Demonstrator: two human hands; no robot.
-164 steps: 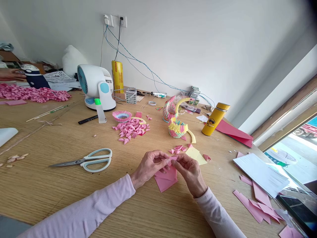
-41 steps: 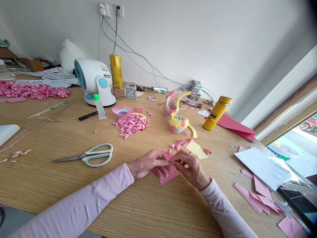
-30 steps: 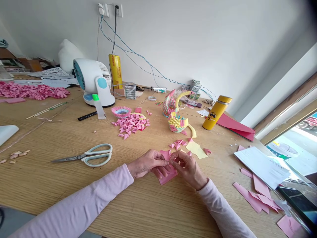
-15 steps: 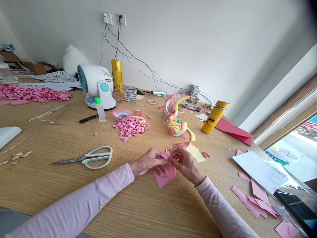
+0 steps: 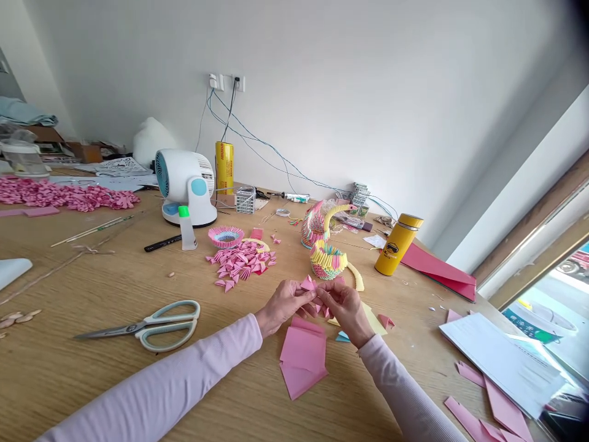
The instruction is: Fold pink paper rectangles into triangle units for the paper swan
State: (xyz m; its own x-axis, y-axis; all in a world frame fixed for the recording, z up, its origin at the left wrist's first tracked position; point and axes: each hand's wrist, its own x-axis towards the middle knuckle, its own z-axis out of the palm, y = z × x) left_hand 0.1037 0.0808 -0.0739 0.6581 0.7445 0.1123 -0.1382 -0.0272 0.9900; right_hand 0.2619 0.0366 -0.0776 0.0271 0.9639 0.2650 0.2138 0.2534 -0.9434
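Between my two hands, at the middle of the table, is a small folded pink paper piece [image 5: 308, 283]. My left hand [image 5: 286, 306] pinches it from the left, while the fingertips of my right hand [image 5: 341, 306] close on its right side. Flat pink paper sheets [image 5: 304, 356] lie on the table just below my hands. Beyond my fingers stands a yellow and multicoloured folded-paper basket [image 5: 327, 261], with a curved yellow paper strip [image 5: 356, 277] beside it. Yellow paper [image 5: 375, 319] lies partly under my right hand.
Scissors [image 5: 151, 325] lie at left. A heap of folded pink pieces [image 5: 243, 261] sits near a round pink paper dish [image 5: 225, 238], a glue bottle [image 5: 187, 230] and a fan [image 5: 188, 184]. A yellow flask [image 5: 399, 244] stands at right, with papers [image 5: 501, 362] near the window.
The view has tilted up, so most things sit lower in the picture. My hands have lifted off the pink sheets, which now show more fully, with the small pink piece still in my fingers.
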